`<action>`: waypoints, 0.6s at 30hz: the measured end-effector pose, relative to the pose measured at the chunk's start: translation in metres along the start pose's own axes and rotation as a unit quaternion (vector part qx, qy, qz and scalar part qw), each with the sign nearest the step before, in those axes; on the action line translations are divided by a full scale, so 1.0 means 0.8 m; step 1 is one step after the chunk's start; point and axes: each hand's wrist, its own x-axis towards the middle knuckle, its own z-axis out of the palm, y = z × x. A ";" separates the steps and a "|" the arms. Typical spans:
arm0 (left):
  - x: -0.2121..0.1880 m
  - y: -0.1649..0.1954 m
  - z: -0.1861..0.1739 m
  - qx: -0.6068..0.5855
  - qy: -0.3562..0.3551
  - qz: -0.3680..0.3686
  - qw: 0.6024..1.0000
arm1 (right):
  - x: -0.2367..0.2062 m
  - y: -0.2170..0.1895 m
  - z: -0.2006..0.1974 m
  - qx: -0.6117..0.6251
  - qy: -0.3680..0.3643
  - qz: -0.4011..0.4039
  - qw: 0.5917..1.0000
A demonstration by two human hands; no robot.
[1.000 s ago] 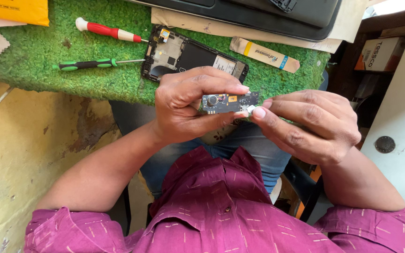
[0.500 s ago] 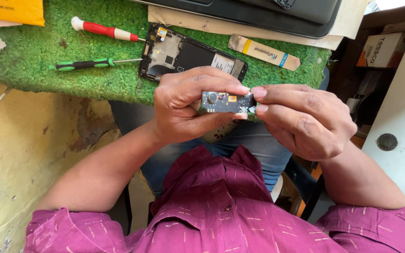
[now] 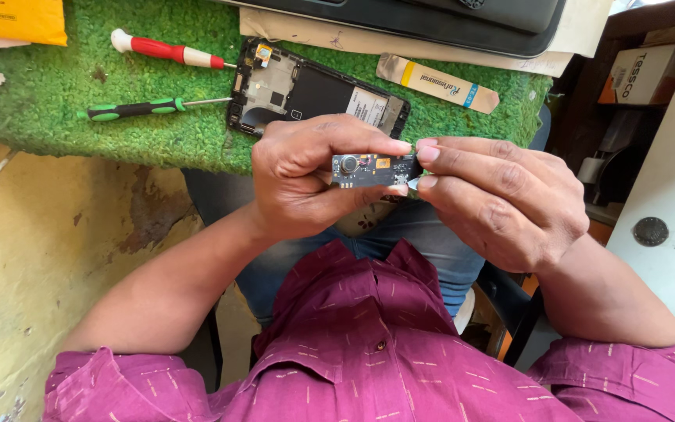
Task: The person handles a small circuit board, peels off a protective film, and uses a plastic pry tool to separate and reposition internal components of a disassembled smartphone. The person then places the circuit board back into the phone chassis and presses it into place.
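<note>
Small dark circuit board [image 3: 374, 169] pinched between both hands, right in front of the chest. Left hand [image 3: 306, 176] wrapped around the board's left end, thumb under, fingers over the top edge. Right hand [image 3: 501, 199] closed on the other end, fingertips [image 3: 426, 151] clamping the right edge; something small and pale at that corner, too tiny to say what.

Biggest worry, just a guess: board held in mid-air, over the lap, past the edge of the bench. One slip and down it goes, into the jeans or onto the floor below. Bare skin on the parts too, so smudges or static are a fair risk. Squeezing from both ends could flex it, and any twist might crack a joint or pop off that round silver part near the left thumb.

Beyond the knuckles, lying on the green turf mat [image 3: 56, 94]: opened phone frame [image 3: 314, 90], insides showing, just past the left hand. Further out to the left of it, a red-handled screwdriver [image 3: 167, 51] and a green-and-black screwdriver [image 3: 146, 107], tips pointing toward the frame. Beyond the right hand, a flat tan strip with yellow and blue bands [image 3: 437, 82], and a dark closed device [image 3: 431, 19] at the far edge. Yellow envelope [image 3: 13, 19] well off to the far left.
</note>
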 end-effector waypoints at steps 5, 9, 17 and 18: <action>-0.001 -0.001 0.000 0.012 -0.001 0.006 1.000 | -0.001 -0.001 -0.001 -0.005 -0.005 0.005 1.000; -0.001 -0.003 -0.001 0.019 -0.004 0.008 1.000 | -0.001 -0.001 -0.002 -0.008 -0.011 0.000 1.000; -0.001 -0.003 -0.001 0.014 -0.004 0.003 1.000 | -0.001 -0.001 -0.001 -0.009 -0.009 0.001 1.000; -0.001 -0.003 -0.001 0.014 -0.005 0.004 1.000 | -0.001 -0.001 0.000 -0.007 -0.004 0.001 1.000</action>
